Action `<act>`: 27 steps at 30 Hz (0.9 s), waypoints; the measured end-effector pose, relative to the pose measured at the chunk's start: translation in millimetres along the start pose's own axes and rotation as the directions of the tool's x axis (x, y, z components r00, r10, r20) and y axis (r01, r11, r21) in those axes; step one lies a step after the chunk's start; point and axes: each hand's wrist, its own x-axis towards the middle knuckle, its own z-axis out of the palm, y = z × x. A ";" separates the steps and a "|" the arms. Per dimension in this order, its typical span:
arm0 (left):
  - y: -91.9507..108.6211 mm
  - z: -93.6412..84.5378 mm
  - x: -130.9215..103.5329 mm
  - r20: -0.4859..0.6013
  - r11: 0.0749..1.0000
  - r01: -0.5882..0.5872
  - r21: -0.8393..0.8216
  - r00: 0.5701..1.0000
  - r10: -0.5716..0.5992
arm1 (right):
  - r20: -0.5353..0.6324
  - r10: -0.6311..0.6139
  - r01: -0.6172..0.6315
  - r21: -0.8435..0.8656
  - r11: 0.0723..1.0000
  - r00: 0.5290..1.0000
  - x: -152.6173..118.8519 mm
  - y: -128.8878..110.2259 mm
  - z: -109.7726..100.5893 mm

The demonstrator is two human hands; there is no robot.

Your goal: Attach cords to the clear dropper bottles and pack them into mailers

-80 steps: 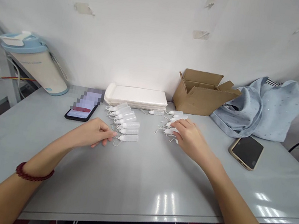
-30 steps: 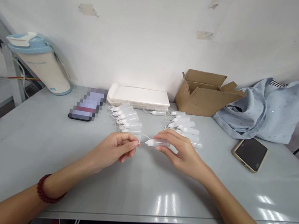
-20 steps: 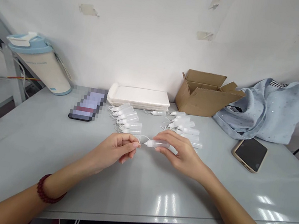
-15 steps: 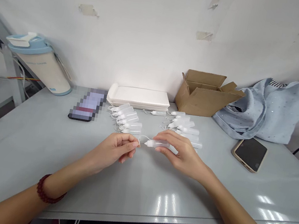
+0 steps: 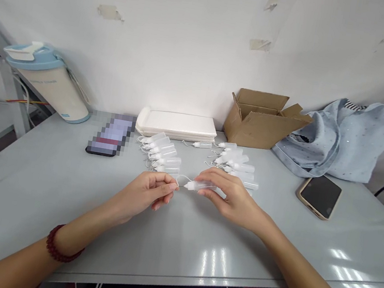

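My right hand (image 5: 224, 191) grips a small translucent needle-tip bottle (image 5: 203, 185) between thumb and fingers, its white nozzle pointing left. A thin white strap (image 5: 183, 176) loops from the bottle to the pinched fingertips of my left hand (image 5: 155, 189). The strap's end and the tip of the thin needle are hidden at those fingers. Behind my left hand lies a row of similar bottles (image 5: 163, 151). Another group of bottles (image 5: 236, 161) lies behind my right hand, which partly covers it. A single bottle (image 5: 202, 145) rests between the two groups.
A stack of white trays (image 5: 178, 123) stands against the wall, beside an open cardboard box (image 5: 261, 126). On the left are a tumbler (image 5: 50, 86) and a phone (image 5: 110, 135). A blue cloth bag (image 5: 342, 144) and another phone (image 5: 319, 196) sit at the right of the grey table (image 5: 158, 256).
The whole view has shifted slightly. Both hands keep nearly the same pose, with the bottle and strap held between them as before.
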 end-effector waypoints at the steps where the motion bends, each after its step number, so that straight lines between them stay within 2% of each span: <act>1: 0.1 0.2 -0.1 0.002 1.000 0.002 -0.004 1.000 -0.002 | 0.004 -0.004 0.004 -0.003 1.000 1.000 -0.1 0.3 0.0; 8: -0.2 1.4 -1.1 -0.007 1.000 0.012 -0.005 1.000 -0.012 | 0.023 -0.001 0.001 -0.011 1.000 1.000 0.1 -0.8 1.8; 16: -0.8 2.6 -2.1 -0.043 1.000 0.023 0.018 0.999 -0.022 | 0.011 0.025 -0.025 -0.033 0.999 1.000 -3.3 -0.6 18.4; 27: -3.2 5.4 -1.0 -0.046 0.998 0.027 0.057 0.999 -0.024 | 0.008 -0.015 0.016 -0.087 0.996 1.000 -5.2 -0.9 26.5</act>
